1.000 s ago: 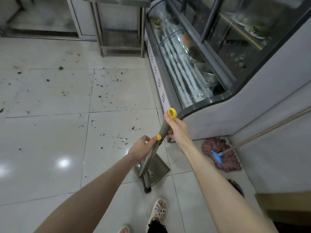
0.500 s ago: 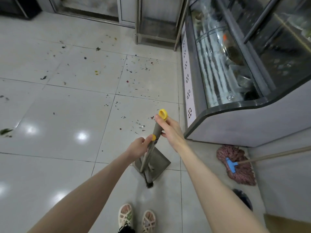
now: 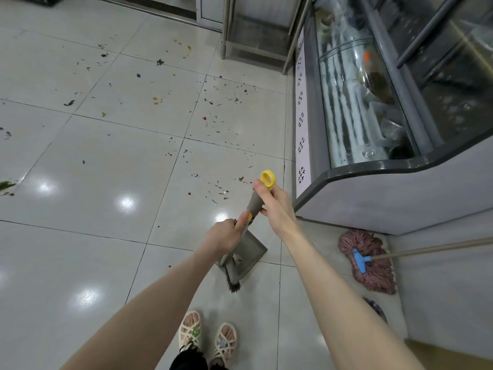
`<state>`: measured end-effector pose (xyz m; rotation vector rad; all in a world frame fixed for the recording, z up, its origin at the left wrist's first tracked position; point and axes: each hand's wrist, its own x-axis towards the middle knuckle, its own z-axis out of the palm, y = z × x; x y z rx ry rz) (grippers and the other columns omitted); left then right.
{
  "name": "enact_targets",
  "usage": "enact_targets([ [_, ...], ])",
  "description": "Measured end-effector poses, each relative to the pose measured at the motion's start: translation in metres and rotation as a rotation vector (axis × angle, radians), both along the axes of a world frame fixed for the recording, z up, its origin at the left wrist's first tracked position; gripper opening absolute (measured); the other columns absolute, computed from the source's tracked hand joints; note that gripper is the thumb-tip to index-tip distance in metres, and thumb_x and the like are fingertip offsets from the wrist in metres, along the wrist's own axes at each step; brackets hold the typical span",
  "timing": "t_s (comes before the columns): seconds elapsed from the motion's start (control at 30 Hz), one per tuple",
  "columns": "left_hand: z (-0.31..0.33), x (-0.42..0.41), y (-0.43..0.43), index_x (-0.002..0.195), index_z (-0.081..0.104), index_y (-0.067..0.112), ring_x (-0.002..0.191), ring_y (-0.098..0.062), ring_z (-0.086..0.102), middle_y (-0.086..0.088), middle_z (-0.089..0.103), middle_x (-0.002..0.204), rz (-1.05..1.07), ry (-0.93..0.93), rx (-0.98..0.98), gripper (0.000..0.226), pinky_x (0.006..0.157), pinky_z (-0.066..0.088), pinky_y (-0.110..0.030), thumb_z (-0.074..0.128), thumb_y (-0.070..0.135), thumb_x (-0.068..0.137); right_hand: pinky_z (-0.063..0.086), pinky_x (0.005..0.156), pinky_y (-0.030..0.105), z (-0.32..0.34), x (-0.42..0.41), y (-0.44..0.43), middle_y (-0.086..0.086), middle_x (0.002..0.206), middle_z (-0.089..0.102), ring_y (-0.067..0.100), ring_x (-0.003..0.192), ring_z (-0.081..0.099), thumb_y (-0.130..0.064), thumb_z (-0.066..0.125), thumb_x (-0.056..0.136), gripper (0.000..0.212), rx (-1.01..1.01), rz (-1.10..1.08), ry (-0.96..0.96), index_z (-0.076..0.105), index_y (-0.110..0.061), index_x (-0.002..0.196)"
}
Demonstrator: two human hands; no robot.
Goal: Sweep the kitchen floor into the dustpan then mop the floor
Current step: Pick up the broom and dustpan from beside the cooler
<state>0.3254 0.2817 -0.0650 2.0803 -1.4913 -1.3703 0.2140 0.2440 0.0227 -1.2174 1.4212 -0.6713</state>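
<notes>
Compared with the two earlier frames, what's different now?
Nothing taken or let go: the left hand and right hand still grip the yellow-tipped handles, dustpan and broom at the same spot beside the display case. Only the head view shifted, so both feet now show. Mop and scattered debris unchanged.

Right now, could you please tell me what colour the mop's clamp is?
The clamp is blue; head view shows it.

We have open white tiled floor ahead and to our left. On our right, the grey glass-fronted display cabinet blocks passage; the pink string mop lies at its base. Steel table legs stand ahead.
</notes>
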Motion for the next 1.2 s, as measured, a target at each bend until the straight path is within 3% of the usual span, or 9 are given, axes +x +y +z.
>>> enact_targets([
  [0.23, 0.004, -0.005, 0.005, 0.067, 0.047, 0.012, 0.084, -0.027, 0.053, -0.001, 0.052, 0.072, -0.005, -0.039, -0.018, 0.068, 0.074, 0.038, -0.033, 0.014, 0.064, 0.096, 0.043, 0.099, 0.053, -0.002, -0.001, 0.007, 0.024, 0.119, 0.056, 0.036, 0.112, 0.052, -0.069, 0.052, 0.070, 0.077, 0.031, 0.009, -0.008, 0.059, -0.002, 0.106],
  [0.4, -0.001, -0.010, 0.053, 0.088, 0.062, 0.009, 0.086, -0.022, 0.054, -0.005, 0.057, 0.083, -0.037, 0.005, -0.055, 0.062, 0.073, 0.034, -0.026, 0.022, 0.055, 0.099, 0.046, 0.099, 0.048, -0.001, -0.041, -0.022, 0.004, 0.109, 0.062, 0.028, 0.112, 0.059, -0.069, 0.057, 0.074, 0.044, 0.081, -0.246, -0.028, 0.062, -0.026, 0.085],
  [0.53, -0.002, 0.004, 0.056, 0.099, 0.062, -0.005, 0.103, -0.037, 0.060, -0.024, 0.065, 0.102, -0.011, 0.035, -0.008, 0.076, 0.083, 0.042, -0.034, 0.021, 0.059, 0.098, 0.050, 0.094, 0.048, -0.007, -0.046, -0.023, 0.006, 0.127, 0.053, 0.028, 0.119, 0.052, -0.051, 0.052, 0.092, 0.031, 0.096, -0.180, -0.076, 0.055, -0.023, 0.106],
  [0.6, -0.005, 0.004, 0.050, 0.095, 0.063, -0.004, 0.091, -0.036, 0.064, -0.022, 0.066, 0.090, -0.002, 0.079, 0.011, 0.084, 0.079, 0.046, -0.035, 0.021, 0.068, 0.093, 0.050, 0.094, 0.052, -0.004, -0.037, -0.019, 0.004, 0.130, 0.049, 0.028, 0.122, 0.049, -0.051, 0.052, 0.092, 0.031, 0.091, -0.169, -0.089, 0.052, -0.026, 0.111],
  [0.67, -0.006, 0.001, 0.053, 0.074, 0.061, -0.001, 0.061, -0.025, 0.062, -0.015, 0.061, 0.064, -0.010, 0.149, 0.055, 0.091, 0.066, 0.049, -0.030, 0.021, 0.081, 0.083, 0.051, 0.092, 0.052, -0.004, -0.036, -0.021, 0.000, 0.126, 0.047, 0.028, 0.125, 0.047, -0.051, 0.053, 0.092, 0.032, 0.109, -0.189, -0.108, 0.052, -0.026, 0.113],
  [0.73, -0.006, -0.004, 0.056, 0.070, 0.060, -0.002, 0.049, -0.021, 0.058, -0.012, 0.061, 0.056, 0.045, 0.279, 0.117, 0.082, 0.057, 0.053, -0.029, 0.028, 0.071, 0.089, 0.051, 0.092, 0.051, -0.006, -0.041, -0.021, -0.001, 0.126, 0.045, 0.028, 0.127, 0.045, -0.050, 0.054, 0.091, 0.033, 0.115, -0.194, -0.134, 0.052, -0.026, 0.114],
  [0.87, -0.001, -0.008, 0.052, 0.072, 0.054, 0.001, 0.042, -0.017, 0.045, -0.001, 0.054, 0.049, 0.165, 0.371, 0.177, 0.060, 0.042, 0.040, -0.022, 0.035, 0.051, 0.098, 0.053, 0.088, 0.047, -0.009, -0.049, -0.017, 0.005, 0.127, 0.050, 0.029, 0.125, 0.048, -0.049, 0.054, 0.091, 0.032, 0.120, -0.212, -0.139, 0.054, -0.021, 0.108],
  [1.03, 0.000, -0.007, 0.058, 0.052, 0.041, 0.009, 0.039, -0.016, 0.042, -0.009, 0.046, 0.051, 0.237, 0.231, 0.097, 0.071, 0.045, 0.037, -0.022, 0.032, 0.066, 0.093, 0.053, 0.086, 0.044, 0.007, -0.057, -0.017, 0.004, 0.112, 0.055, 0.022, 0.106, 0.053, -0.047, 0.054, 0.091, 0.029, 0.076, -0.170, -0.115, 0.058, -0.019, 0.095],
  [1.2, 0.010, 0.001, 0.050, 0.060, 0.042, 0.008, 0.045, -0.022, 0.043, -0.012, 0.046, 0.057, 0.270, 0.150, 0.030, 0.071, 0.047, 0.037, -0.024, 0.030, 0.070, 0.092, 0.052, 0.089, 0.045, 0.013, -0.069, -0.016, 0.003, 0.108, 0.059, 0.022, 0.107, 0.056, -0.049, 0.058, 0.088, 0.028, 0.039, -0.172, -0.105, 0.060, -0.021, 0.085],
])
